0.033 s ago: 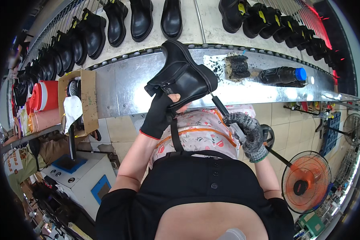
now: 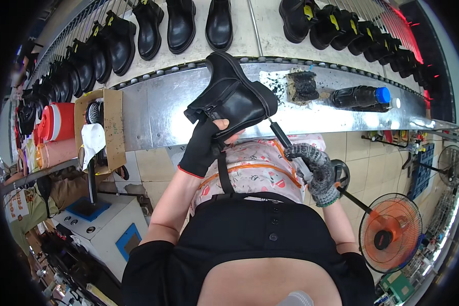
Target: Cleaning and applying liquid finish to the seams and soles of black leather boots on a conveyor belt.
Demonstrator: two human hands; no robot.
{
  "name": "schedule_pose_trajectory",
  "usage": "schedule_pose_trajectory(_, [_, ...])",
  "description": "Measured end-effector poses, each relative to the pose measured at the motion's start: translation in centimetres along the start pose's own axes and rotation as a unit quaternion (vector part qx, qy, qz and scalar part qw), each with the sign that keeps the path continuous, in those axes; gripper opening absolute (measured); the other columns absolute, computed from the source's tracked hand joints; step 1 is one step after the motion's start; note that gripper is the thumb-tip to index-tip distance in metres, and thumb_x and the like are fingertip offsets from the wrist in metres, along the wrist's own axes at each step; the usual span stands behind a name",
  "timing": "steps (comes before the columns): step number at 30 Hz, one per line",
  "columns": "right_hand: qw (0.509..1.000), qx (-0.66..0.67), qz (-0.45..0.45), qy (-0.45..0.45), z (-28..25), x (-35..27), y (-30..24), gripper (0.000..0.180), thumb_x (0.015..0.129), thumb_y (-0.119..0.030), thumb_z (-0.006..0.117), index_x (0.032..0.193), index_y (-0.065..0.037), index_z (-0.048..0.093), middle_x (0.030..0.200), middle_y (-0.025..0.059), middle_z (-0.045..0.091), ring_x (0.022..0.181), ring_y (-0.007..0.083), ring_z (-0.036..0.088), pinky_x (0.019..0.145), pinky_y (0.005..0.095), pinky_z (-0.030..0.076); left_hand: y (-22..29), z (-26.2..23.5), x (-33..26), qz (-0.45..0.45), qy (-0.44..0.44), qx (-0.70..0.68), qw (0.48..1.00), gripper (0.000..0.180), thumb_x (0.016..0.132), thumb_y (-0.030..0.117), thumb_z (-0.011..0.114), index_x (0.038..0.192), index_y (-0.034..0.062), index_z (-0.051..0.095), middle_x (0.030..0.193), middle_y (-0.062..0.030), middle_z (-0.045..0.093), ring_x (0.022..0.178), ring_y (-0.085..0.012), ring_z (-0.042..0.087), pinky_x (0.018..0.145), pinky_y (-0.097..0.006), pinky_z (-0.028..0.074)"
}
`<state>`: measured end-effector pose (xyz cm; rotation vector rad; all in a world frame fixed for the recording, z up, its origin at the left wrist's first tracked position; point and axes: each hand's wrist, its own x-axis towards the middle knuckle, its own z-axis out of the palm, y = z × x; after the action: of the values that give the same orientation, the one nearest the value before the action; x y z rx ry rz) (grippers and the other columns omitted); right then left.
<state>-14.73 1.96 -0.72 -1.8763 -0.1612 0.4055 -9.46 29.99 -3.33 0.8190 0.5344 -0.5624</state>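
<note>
My left hand [image 2: 204, 148], in a black glove, grips a black ankle boot [image 2: 232, 97] above the steel bench [image 2: 153, 109]; my right hand [image 2: 315, 171], grey-gloved, clasps a brush [image 2: 283, 140] touching its sole. Farther off, boots [image 2: 181, 23] line the conveyor.

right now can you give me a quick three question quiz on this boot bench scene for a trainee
1. True or false: the left hand holds a black boot off the metal bench.
2. What does the right hand grip? A) the bottle B) a dark-handled tool C) the fan
3. Fill in: the dark bottle lying on the bench has a ____ cap.

Key:
1. True. The gloved hand grips the boot from below.
2. B. The tool points up toward the boot's sole; the orange fan stands on the floor.
3. Blue.
</note>
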Motion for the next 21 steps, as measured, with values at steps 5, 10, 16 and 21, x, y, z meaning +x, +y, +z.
schedule_pose_trajectory(5, [0.995, 0.083, 0.029, 0.042, 2.2, -0.9, 1.7, 0.042, 0.083, -0.033, 0.054, 0.106, 0.001, 0.061, 0.101, 0.0111, 0.065, 0.092, 0.0243, 0.063, 0.082, 0.0339, 0.048, 0.5, 1.6, -0.7, 0.008, 0.021, -0.082, 0.996, 0.042, 0.083, 0.009, 0.056, 0.119, -0.0106, 0.045, 0.107, -0.0238, 0.059, 0.095, -0.0332, 0.064, 0.067, -0.024, 0.059])
schedule_pose_trajectory(10, [0.946, 0.317, 0.028, 0.058, 3.4, -1.6, 2.6, 0.053, 0.081, -0.043, 0.067, 0.112, -0.002, 0.054, 0.095, 0.0111, 0.061, 0.06, 0.0107, 0.057, 0.051, 0.023, 0.048, 1.2, 1.0, -0.2, 0.009, 0.007, -0.136, 0.991, 0.041, 0.084, 0.008, 0.054, 0.119, -0.0118, 0.044, 0.107, -0.0252, 0.059, 0.094, -0.0334, 0.064, 0.064, -0.022, 0.059])
schedule_pose_trajectory(16, [0.918, 0.301, 0.016, 0.258, 3.4, 2.6, 8.4, 0.03, 0.089, -0.003, 0.055, 0.115, -0.008, 0.042, 0.1, 0.0128, 0.057, 0.062, 0.0108, 0.056, 0.05, 0.0249, 0.052, 2.3, 1.1, 1.5, 0.034, -0.048, -0.06, 0.996, 0.044, 0.083, 0.01, 0.056, 0.119, -0.0118, 0.044, 0.103, -0.0253, 0.06, 0.085, -0.0326, 0.067, 0.058, -0.021, 0.058])
schedule_pose_trajectory(21, [0.905, 0.289, 0.127, 0.285, 4.6, 2.0, 11.2, 0.055, 0.085, 0.004, 0.054, 0.134, -0.003, 0.031, 0.098, 0.0093, 0.061, 0.069, 0.0095, 0.056, 0.061, 0.0211, 0.049, 6.3, 2.3, 6.8, 0.044, -0.168, 0.123, 0.977, 0.045, 0.079, 0.01, 0.06, 0.12, -0.0041, 0.047, 0.099, -0.0191, 0.062, 0.073, -0.0255, 0.067, 0.061, -0.028, 0.06])
